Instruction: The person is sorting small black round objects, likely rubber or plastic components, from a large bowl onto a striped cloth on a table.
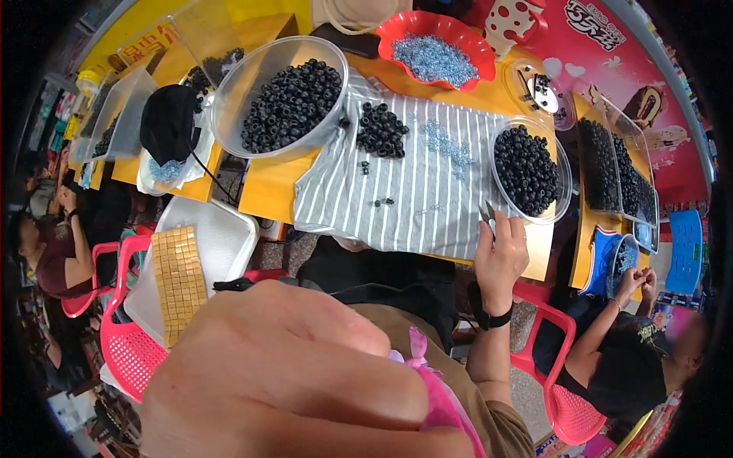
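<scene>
My right hand (502,256) is closed around dark pointed tweezers (487,211), whose tips stick out above the fingers at the cloth's right edge. My left hand (298,374) looms very large and near in the foreground. Its fingers look bent and pressed together, with the fingertips hidden. On a grey-and-white striped cloth (336,202) lie a heap of black beads (382,130), a few stray ones (383,202) and a scatter of pale blue, clear beads (449,146). Beside my right hand stands a clear round tub of black beads (527,172).
A larger clear tub (227,114) of black beads stands at the back left. Behind the cloth is a red scalloped dish (486,61) of pale blue beads. Pink chairs (126,336) flank me. At right, another person's hands (637,282) work over a small bowl; others sit at left.
</scene>
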Available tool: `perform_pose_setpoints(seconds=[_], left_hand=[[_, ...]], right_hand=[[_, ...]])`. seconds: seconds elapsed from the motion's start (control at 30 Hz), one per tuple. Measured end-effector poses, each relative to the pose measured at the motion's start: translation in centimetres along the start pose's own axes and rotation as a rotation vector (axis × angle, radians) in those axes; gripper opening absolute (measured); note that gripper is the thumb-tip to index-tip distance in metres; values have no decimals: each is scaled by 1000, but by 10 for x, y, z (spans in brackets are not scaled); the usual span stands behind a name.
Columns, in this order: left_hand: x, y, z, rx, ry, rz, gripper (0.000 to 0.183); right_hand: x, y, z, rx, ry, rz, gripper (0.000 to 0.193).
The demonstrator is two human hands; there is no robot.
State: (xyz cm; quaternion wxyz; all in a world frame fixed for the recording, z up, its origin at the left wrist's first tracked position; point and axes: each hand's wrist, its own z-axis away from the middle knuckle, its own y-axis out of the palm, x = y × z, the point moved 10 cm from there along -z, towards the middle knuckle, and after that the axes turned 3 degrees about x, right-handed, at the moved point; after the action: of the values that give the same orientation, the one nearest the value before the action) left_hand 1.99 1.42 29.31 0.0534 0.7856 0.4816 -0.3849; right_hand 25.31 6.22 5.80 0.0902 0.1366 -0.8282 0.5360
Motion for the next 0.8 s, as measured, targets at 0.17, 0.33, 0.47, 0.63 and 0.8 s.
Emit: perform_pose_setpoints(seconds=[0.17,0.33,0.47,0.63,0.8], left_hand=[[-10,-5,0,17,-64,-29,10],[-10,5,7,-30,-160,-7,6],[-10,-3,11,1,-221,-18,4],[-13,3,12,11,-297,-8,5],[-15,13,10,5,-388,23,9]], right_hand=[[0,3,1,-20,-17,5,22],[1,9,1,-33,-20,7,21],[3,9,-3,-57,-53,-4,21],[2,10,1,-48,-29,28,19],[3,14,0,-40,-65,51,21]])
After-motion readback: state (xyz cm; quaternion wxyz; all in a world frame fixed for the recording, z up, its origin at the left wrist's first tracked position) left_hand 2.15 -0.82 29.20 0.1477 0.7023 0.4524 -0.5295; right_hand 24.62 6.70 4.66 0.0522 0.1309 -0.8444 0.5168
